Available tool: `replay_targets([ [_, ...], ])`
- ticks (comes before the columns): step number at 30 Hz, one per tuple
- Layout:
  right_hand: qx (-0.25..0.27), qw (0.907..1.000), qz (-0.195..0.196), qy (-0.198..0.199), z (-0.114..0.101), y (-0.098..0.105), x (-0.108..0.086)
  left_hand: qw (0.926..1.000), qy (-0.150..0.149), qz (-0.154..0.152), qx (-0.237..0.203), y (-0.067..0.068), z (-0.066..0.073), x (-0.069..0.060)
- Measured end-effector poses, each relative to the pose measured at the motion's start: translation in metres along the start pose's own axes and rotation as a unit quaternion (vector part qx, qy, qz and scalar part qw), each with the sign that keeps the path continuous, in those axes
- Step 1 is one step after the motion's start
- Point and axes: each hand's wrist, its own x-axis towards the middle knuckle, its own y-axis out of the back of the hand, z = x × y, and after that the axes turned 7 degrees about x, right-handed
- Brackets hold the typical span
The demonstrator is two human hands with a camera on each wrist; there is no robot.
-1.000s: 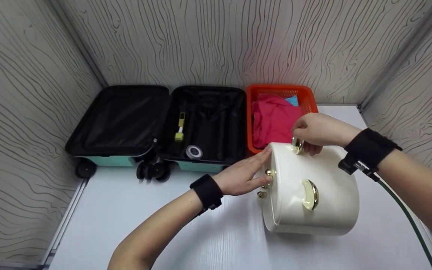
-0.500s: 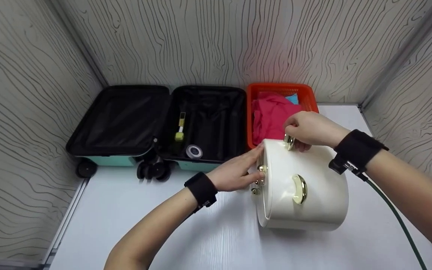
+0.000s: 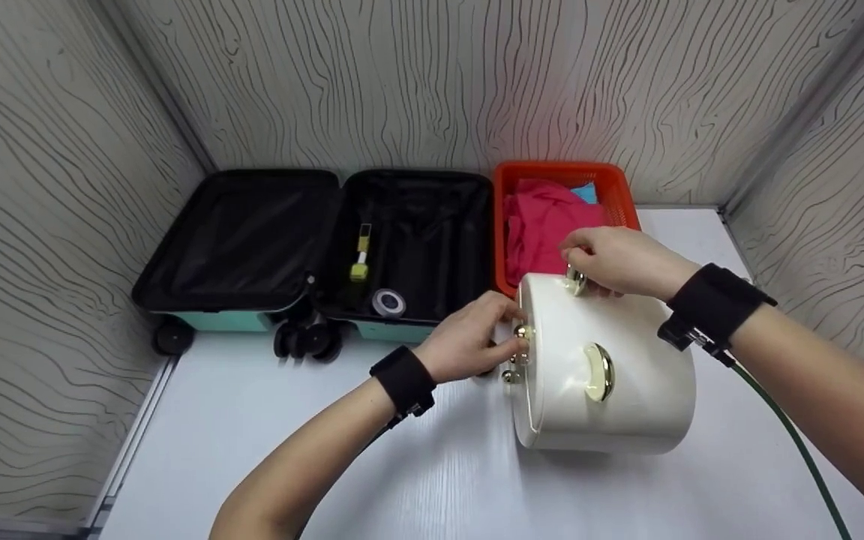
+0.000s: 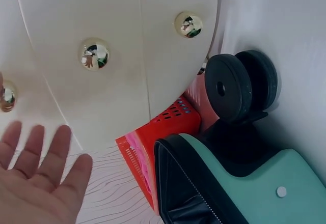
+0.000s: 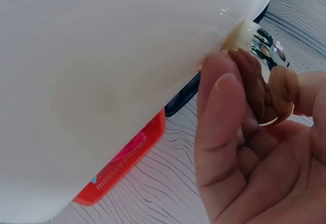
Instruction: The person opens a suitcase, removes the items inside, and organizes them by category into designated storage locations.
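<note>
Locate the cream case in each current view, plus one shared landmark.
Head: cream case right of centre, nearer the camera than the red basket.
Left wrist: across the upper left, gold knobs facing the camera.
Right wrist: fills the upper left, cut off by the frame edge.
Landmark: red basket, partly visible in all three.

An open suitcase [image 3: 231, 322] with a teal shell and black lining lies spread flat toward the back left of a white surface [image 3: 267, 420], black wheels [image 3: 172, 339] facing the near side. Its right half [image 3: 432, 262] holds a slim yellow-and-white item [image 3: 361, 259] and, nearer the front edge, a round pale disc [image 3: 388, 303]. Just beside it, on the right, an orange-red plastic basket [image 3: 559, 171] contains crumpled pink cloth [image 3: 548, 221] and a bit of blue material [image 3: 586, 193]. Pale walls [image 3: 402, 82] with dark wavy wood-grain lines enclose three sides.
</note>
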Motion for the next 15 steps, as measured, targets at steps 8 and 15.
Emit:
replay_targets([
  [8, -0.04, 0.9987, -0.027, -0.016, -0.004, -0.006, -0.001, 0.9999, 0.007, -0.006, -0.004, 0.003, 0.001, -0.002],
  [15, -0.052, 0.9984, -0.023, -0.006, -0.005, -0.007, 0.0, 0.9993, 0.021, -0.003, -0.03, 0.011, -0.009, -0.015],
])
